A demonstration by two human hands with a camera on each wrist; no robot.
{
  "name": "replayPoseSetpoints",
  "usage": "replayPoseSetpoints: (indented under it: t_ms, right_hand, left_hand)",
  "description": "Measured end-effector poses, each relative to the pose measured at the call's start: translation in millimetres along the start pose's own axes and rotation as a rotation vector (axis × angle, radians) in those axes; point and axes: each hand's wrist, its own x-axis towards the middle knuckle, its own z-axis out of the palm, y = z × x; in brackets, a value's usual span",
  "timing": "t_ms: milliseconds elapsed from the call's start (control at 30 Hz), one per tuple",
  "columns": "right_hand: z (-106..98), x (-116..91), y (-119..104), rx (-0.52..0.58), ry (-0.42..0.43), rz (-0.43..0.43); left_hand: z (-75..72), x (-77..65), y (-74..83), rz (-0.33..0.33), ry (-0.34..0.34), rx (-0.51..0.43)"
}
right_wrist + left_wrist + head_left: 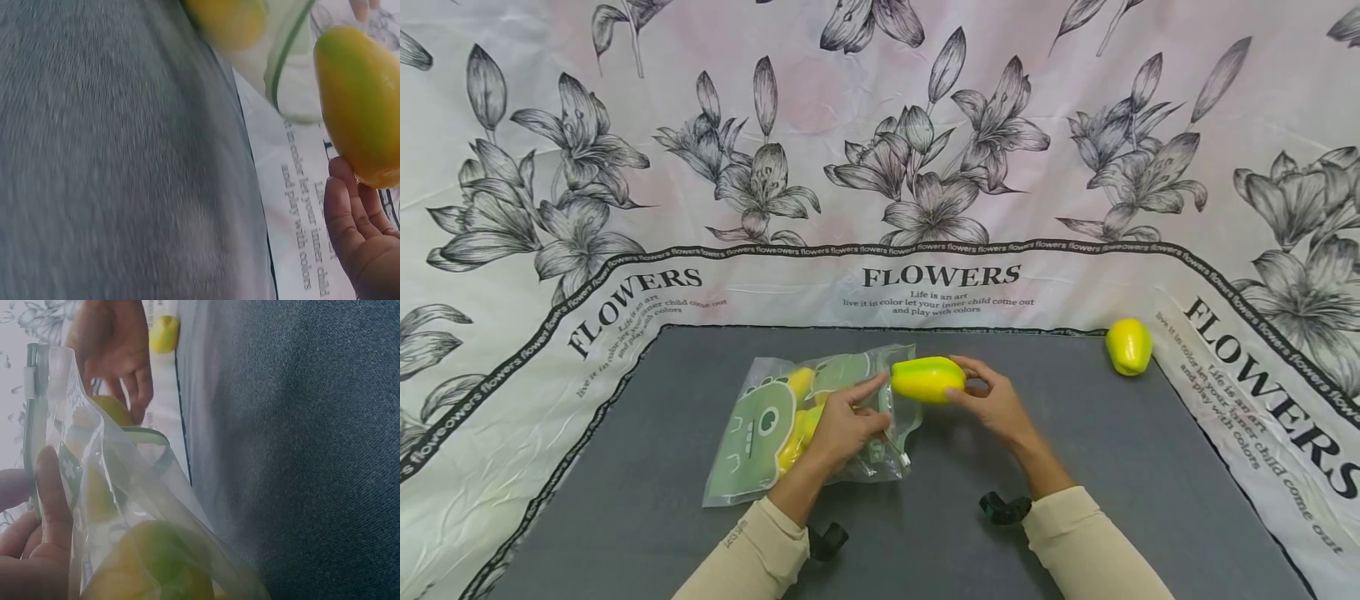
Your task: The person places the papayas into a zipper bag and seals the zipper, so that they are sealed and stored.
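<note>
My right hand (998,402) holds a yellow-green mango (928,380) by its rounded end, its narrower green end pointing left at the mouth of a clear zip bag. My left hand (848,427) pinches the bag's edge by the zip strip, as the left wrist view shows. The zip bag (747,442) lies flat-sided on the table, printed with a green one-eyed cartoon monster. Several yellow fruits (156,559) show through its clear plastic. In the right wrist view the fingertips (340,169) touch the underside of the mango, beside the bag's green-edged opening.
Another yellow fruit (1129,347) stands at the table's back right corner. A grey cloth (647,517) covers the table. Behind and at the sides hangs a white flower-printed sheet (775,287). Black wrist straps show near both sleeves.
</note>
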Motion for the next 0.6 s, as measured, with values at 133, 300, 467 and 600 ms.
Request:
replayPoseSetpoints:
  t_ms: [133,300,467,600]
  right_hand:
    - [10,2,-5,0.01,-0.038,-0.009]
    - [22,-2,-27,-0.016,-0.063,-0.022]
    - [32,-3,-36,-0.031,-0.1,-0.017]
    - [38,5,-19,-0.016,-0.121,-0.017]
  left_hand:
    - [-1.1,5.0,-11.7,-0.011,0.01,0.008]
    - [-2.1,11.3,-26.2,-0.001,0.021,-0.006]
    - [-1.8,12.2,-30.1,0.011,0.032,0.004]
    - [-1.9,11.7,-30.0,0.017,0.029,0.018]
